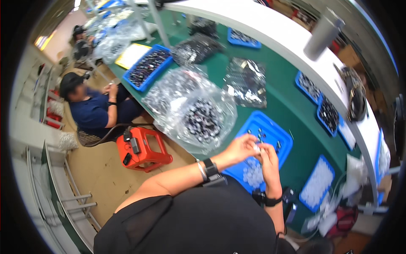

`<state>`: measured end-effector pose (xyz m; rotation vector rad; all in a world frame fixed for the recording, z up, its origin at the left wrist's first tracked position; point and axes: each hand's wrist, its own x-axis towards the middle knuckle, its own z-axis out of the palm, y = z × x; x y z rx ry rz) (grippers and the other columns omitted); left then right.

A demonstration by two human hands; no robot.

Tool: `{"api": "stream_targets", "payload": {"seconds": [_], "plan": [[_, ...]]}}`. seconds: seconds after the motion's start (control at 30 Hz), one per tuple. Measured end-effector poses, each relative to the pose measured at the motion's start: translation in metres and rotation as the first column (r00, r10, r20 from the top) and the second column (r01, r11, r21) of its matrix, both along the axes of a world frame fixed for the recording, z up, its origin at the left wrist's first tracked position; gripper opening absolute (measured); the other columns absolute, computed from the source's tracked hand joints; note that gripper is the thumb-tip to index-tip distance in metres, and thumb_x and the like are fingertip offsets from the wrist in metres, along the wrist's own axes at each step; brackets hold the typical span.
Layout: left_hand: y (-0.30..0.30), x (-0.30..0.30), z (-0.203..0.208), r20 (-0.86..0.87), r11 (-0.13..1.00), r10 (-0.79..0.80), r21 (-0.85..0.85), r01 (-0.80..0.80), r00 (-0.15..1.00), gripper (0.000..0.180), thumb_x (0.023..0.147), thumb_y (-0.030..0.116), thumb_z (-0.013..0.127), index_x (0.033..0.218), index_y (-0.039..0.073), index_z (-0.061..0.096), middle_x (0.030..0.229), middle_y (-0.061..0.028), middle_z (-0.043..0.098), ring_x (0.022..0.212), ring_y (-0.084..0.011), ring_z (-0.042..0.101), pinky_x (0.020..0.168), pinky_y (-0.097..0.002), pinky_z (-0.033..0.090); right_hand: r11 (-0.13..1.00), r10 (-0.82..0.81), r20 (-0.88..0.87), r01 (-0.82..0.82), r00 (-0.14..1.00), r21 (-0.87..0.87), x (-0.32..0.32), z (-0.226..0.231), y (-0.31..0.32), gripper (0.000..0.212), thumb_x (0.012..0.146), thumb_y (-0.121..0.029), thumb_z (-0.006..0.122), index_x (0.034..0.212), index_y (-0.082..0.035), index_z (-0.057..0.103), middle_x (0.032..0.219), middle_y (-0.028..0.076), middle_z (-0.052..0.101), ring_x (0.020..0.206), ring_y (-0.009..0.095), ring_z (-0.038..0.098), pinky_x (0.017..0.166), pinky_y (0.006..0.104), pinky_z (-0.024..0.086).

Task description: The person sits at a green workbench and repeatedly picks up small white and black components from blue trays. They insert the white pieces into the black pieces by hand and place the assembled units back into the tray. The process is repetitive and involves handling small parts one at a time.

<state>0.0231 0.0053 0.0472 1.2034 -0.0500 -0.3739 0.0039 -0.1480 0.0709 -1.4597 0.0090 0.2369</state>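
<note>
My left hand and my right hand meet over a blue tray, fingertips pinched together. Between them is a small whitish piece, mostly covered by the fingers, so its kind cannot be made out. Beneath the hands, a heap of small translucent white pieces lies in the tray's near part. A few small dark shiny pieces are scattered in its far part. Left of the tray, an open clear plastic bag holds many small black-and-silver pieces.
On the green table lie a dark shiny bag and a blue tray of dark pieces. A blue tray of white pieces is at right. A grey tumbler stands on the white shelf. A red stool and a seated co-worker are left.
</note>
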Motion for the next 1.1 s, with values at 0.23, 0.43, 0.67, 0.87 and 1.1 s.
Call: {"api": "stream_targets", "payload": {"seconds": [0.23, 0.43, 0.67, 0.87, 1.1], "plan": [[-0.002, -0.004, 0.016, 0.117, 0.978, -0.046, 0.207, 0.021, 0.992, 0.045, 0.080, 0.000, 0.067, 0.120, -0.002, 0.046, 0.089, -0.0038, 0.057, 0.080, -0.0079, 0.057, 0.073, -0.0227, 0.050, 0.999, -0.014, -0.056, 0.016, 0.998, 0.029, 0.003, 0.000, -0.003, 0.014, 0.089, -0.007, 0.058, 0.102, -0.001, 0.055, 0.099, 0.006, 0.059, 0.088, 0.011, 0.056, 0.077, 0.0264, 0.047], [-0.002, -0.006, 0.017, 0.149, 0.942, -0.031, 0.334, -0.021, 0.988, 0.039, 0.081, 0.002, 0.068, 0.116, 0.001, 0.053, 0.092, -0.0021, 0.058, 0.086, -0.0087, 0.057, 0.080, -0.0249, 0.049, 0.955, -0.193, 0.146, 0.220, 0.970, -0.199, 0.003, 0.012, 0.003, 0.008, 0.085, -0.007, 0.064, 0.083, 0.001, 0.062, 0.084, 0.003, 0.062, 0.079, 0.010, 0.057, 0.071, 0.0242, 0.046], [0.003, -0.005, 0.011, -0.296, 0.891, -0.264, -0.438, 0.115, 0.918, 0.023, 0.087, 0.015, 0.065, 0.106, 0.004, 0.057, 0.099, -0.0056, 0.063, 0.091, -0.0131, 0.062, 0.086, -0.0291, 0.051, 0.910, -0.215, 0.267, 0.292, 0.939, -0.295, 0.001, 0.014, 0.000, 0.007, 0.084, -0.005, 0.064, 0.081, -0.001, 0.060, 0.075, 0.003, 0.060, 0.069, 0.010, 0.053, 0.063, 0.0254, 0.043], [0.002, -0.004, 0.014, -0.375, 0.866, -0.295, -0.493, 0.081, 0.879, 0.023, 0.089, 0.018, 0.063, 0.107, 0.005, 0.054, 0.096, -0.0062, 0.063, 0.086, -0.0130, 0.064, 0.081, -0.0279, 0.053, 0.811, -0.151, 0.511, 0.401, 0.846, -0.426, -0.001, 0.015, 0.003, 0.007, 0.084, -0.003, 0.060, 0.080, 0.000, 0.055, 0.075, 0.008, 0.057, 0.068, 0.019, 0.054, 0.063, 0.0308, 0.044], [-0.001, -0.006, 0.034, -0.189, 0.989, -0.111, -0.115, 0.090, 0.976, 0.026, 0.090, 0.018, 0.062, 0.109, 0.001, 0.056, 0.091, -0.0085, 0.064, 0.079, -0.0145, 0.064, 0.072, -0.0278, 0.054, 0.799, -0.153, 0.600, 0.455, 0.785, -0.392, 0.006, 0.013, 0.003, 0.004, 0.087, -0.003, 0.059, 0.085, 0.000, 0.057, 0.075, 0.007, 0.058, 0.066, 0.012, 0.054, 0.060, 0.0272, 0.045]]}}
